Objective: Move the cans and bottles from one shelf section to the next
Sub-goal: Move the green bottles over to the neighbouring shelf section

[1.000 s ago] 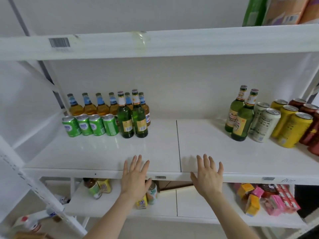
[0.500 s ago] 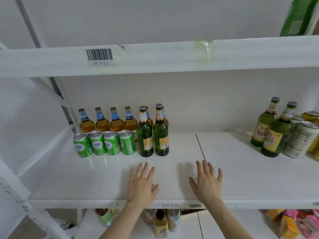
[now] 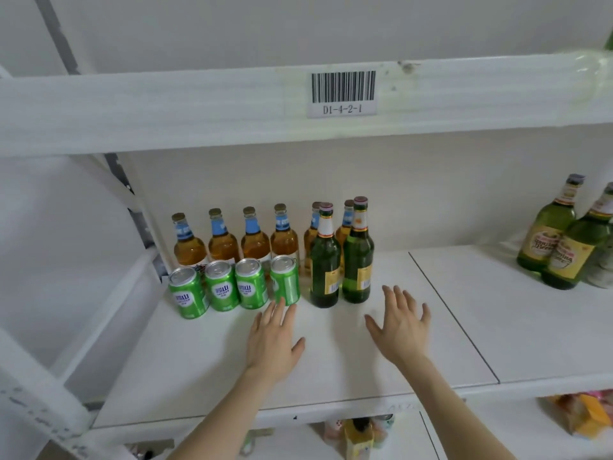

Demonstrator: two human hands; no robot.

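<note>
On the left shelf section stand several green cans in a front row, several amber bottles with blue neck labels behind them, and two dark green bottles to their right. My left hand is flat and open over the shelf, fingertips just short of the rightmost green can. My right hand is open too, in front and right of the dark green bottles. On the right section stand two light green bottles.
An upper shelf beam with a barcode label runs low overhead. A slanted white brace bounds the left side. A lower shelf holds small bottles and colourful packets.
Both hands have moved forward over the shelf toward the cans and dark green bottles. The view has shifted left and closer, so the right section's cans have left the frame.
</note>
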